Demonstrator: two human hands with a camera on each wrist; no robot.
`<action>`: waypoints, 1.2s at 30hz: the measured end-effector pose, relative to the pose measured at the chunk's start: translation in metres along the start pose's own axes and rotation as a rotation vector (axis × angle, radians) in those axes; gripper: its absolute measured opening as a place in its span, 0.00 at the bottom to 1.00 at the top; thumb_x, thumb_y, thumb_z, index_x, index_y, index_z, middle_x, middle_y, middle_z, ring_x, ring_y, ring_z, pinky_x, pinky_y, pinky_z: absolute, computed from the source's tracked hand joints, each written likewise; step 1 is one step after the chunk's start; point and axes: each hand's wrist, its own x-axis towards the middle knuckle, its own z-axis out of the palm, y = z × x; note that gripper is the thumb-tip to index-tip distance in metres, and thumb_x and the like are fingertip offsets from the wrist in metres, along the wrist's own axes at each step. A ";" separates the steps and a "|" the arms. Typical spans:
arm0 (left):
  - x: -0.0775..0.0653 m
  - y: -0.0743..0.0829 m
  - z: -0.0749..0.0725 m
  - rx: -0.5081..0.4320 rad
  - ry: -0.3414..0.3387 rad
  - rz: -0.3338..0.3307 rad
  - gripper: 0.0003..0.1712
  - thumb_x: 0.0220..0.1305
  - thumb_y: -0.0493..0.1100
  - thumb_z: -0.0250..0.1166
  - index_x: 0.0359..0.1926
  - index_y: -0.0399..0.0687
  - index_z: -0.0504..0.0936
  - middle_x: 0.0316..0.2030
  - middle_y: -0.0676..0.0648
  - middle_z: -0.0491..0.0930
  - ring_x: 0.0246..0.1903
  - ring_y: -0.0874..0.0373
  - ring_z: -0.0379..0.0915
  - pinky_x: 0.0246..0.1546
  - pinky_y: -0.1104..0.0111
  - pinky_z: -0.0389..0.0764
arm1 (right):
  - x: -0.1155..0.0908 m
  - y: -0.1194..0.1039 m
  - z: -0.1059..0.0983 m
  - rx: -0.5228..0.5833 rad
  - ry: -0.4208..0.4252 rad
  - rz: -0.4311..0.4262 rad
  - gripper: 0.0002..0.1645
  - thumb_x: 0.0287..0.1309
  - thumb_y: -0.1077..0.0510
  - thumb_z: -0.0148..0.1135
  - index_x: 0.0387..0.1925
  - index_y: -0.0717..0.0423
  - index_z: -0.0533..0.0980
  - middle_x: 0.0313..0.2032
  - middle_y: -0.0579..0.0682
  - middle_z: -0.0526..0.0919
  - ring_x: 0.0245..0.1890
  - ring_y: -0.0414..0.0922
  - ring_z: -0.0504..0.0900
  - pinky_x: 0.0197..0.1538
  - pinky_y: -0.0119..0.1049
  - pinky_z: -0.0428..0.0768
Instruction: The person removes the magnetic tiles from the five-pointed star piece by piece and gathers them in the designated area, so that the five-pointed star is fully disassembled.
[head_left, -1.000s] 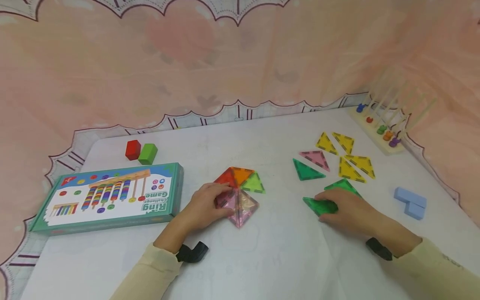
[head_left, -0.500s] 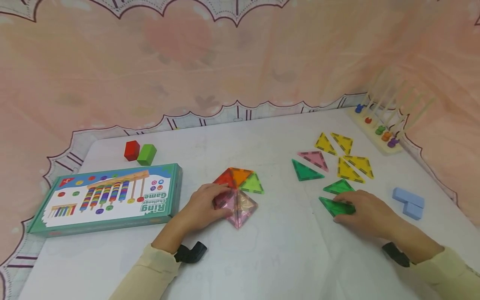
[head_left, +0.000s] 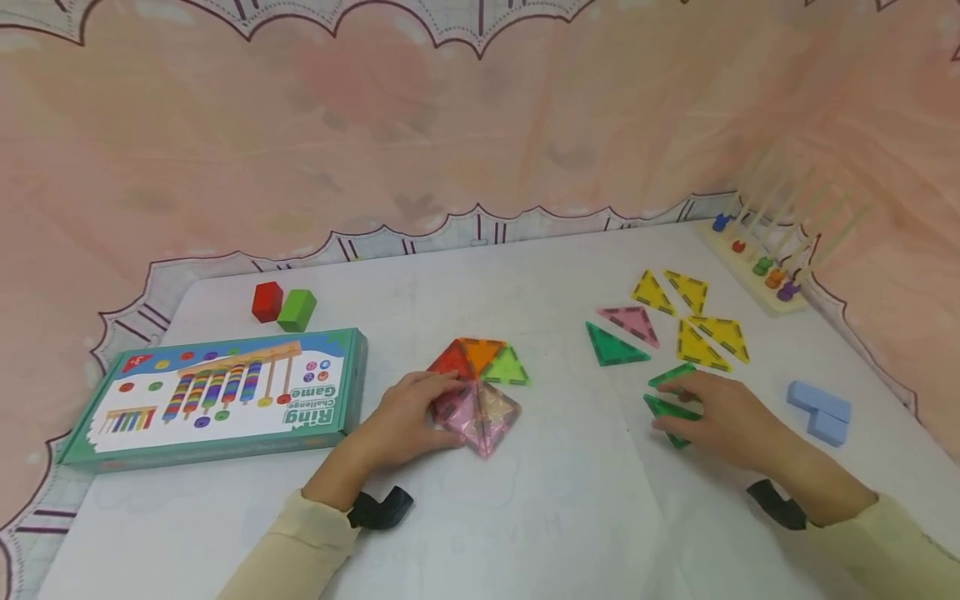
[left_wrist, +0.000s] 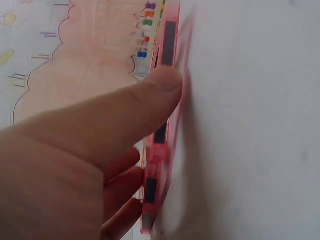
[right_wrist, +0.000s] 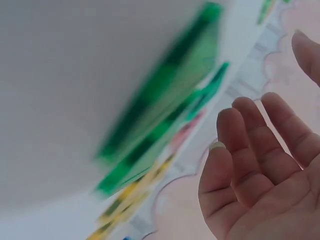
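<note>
My left hand holds the left side of a fan of translucent triangular magnetic tiles, its thumb at the edge of a pink tile and its fingers by a red tile. An orange tile and a lime-green tile complete the fan's far side. In the left wrist view the thumb presses the pink tile's edge. My right hand hovers over two green triangular tiles, partly covering them. The right wrist view shows its fingers relaxed and apart from the green tile.
Beyond the right hand lie a dark green tile, a pink tile and several yellow tiles. Light blue blocks sit at right, a pegged board behind. At left are a game box, a red block and a green block.
My right hand drew a green tile rightward beside the other green one, then let go and lifted slightly. My left hand stayed on the fan of tiles.
</note>
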 end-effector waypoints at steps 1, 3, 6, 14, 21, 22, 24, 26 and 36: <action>0.001 0.001 0.002 0.010 0.022 0.001 0.39 0.42 0.57 0.71 0.58 0.59 0.70 0.59 0.58 0.64 0.57 0.56 0.54 0.54 0.54 0.60 | 0.004 -0.005 0.000 0.010 0.009 -0.021 0.34 0.45 0.33 0.60 0.47 0.52 0.75 0.40 0.47 0.78 0.39 0.46 0.75 0.42 0.47 0.74; 0.002 0.004 0.004 0.035 0.060 -0.007 0.39 0.42 0.58 0.70 0.57 0.57 0.71 0.58 0.57 0.66 0.56 0.56 0.55 0.53 0.55 0.61 | 0.011 -0.016 0.003 0.037 0.006 -0.049 0.33 0.46 0.33 0.59 0.48 0.50 0.74 0.41 0.46 0.78 0.40 0.45 0.75 0.41 0.44 0.74; 0.002 0.010 0.009 0.069 0.105 -0.034 0.39 0.41 0.60 0.70 0.57 0.55 0.71 0.57 0.56 0.67 0.55 0.56 0.57 0.51 0.56 0.62 | 0.025 -0.033 0.009 0.078 -0.025 -0.082 0.32 0.47 0.35 0.60 0.50 0.48 0.73 0.43 0.44 0.77 0.41 0.43 0.73 0.41 0.40 0.74; -0.005 0.018 0.011 0.096 0.145 -0.098 0.36 0.44 0.61 0.68 0.56 0.55 0.72 0.48 0.55 0.73 0.49 0.56 0.62 0.46 0.59 0.66 | 0.063 -0.087 0.038 0.157 -0.180 -0.108 0.30 0.46 0.44 0.66 0.52 0.46 0.71 0.45 0.41 0.75 0.43 0.41 0.72 0.45 0.38 0.73; 0.003 0.015 0.011 0.038 0.148 -0.061 0.30 0.50 0.56 0.66 0.55 0.57 0.73 0.49 0.56 0.72 0.50 0.56 0.59 0.48 0.59 0.63 | 0.079 -0.111 0.053 0.173 -0.231 -0.151 0.26 0.48 0.49 0.65 0.51 0.46 0.72 0.44 0.38 0.75 0.42 0.38 0.70 0.47 0.35 0.71; 0.004 0.014 0.012 0.028 0.139 -0.055 0.29 0.50 0.56 0.66 0.55 0.58 0.73 0.49 0.56 0.72 0.51 0.56 0.59 0.49 0.59 0.62 | 0.080 -0.112 0.054 0.173 -0.231 -0.147 0.25 0.48 0.49 0.65 0.50 0.45 0.72 0.44 0.37 0.74 0.42 0.38 0.70 0.48 0.35 0.71; 0.006 0.012 0.013 0.012 0.122 -0.061 0.29 0.50 0.55 0.67 0.54 0.60 0.74 0.49 0.57 0.71 0.52 0.57 0.57 0.49 0.59 0.61 | 0.081 -0.114 0.055 0.175 -0.225 -0.137 0.24 0.48 0.50 0.65 0.49 0.45 0.73 0.43 0.36 0.74 0.42 0.38 0.70 0.48 0.34 0.70; 0.007 0.010 0.015 0.010 0.120 -0.070 0.28 0.49 0.55 0.67 0.54 0.61 0.74 0.49 0.58 0.71 0.52 0.57 0.57 0.49 0.58 0.59 | 0.082 -0.115 0.057 0.182 -0.217 -0.127 0.23 0.49 0.51 0.65 0.49 0.45 0.73 0.42 0.36 0.74 0.42 0.38 0.70 0.47 0.34 0.71; 0.007 0.009 0.015 0.022 0.133 -0.076 0.28 0.50 0.55 0.67 0.54 0.62 0.74 0.49 0.59 0.72 0.52 0.58 0.57 0.47 0.61 0.59 | 0.091 -0.128 0.061 0.209 -0.218 -0.082 0.20 0.50 0.51 0.64 0.47 0.49 0.74 0.38 0.42 0.72 0.36 0.39 0.70 0.41 0.32 0.73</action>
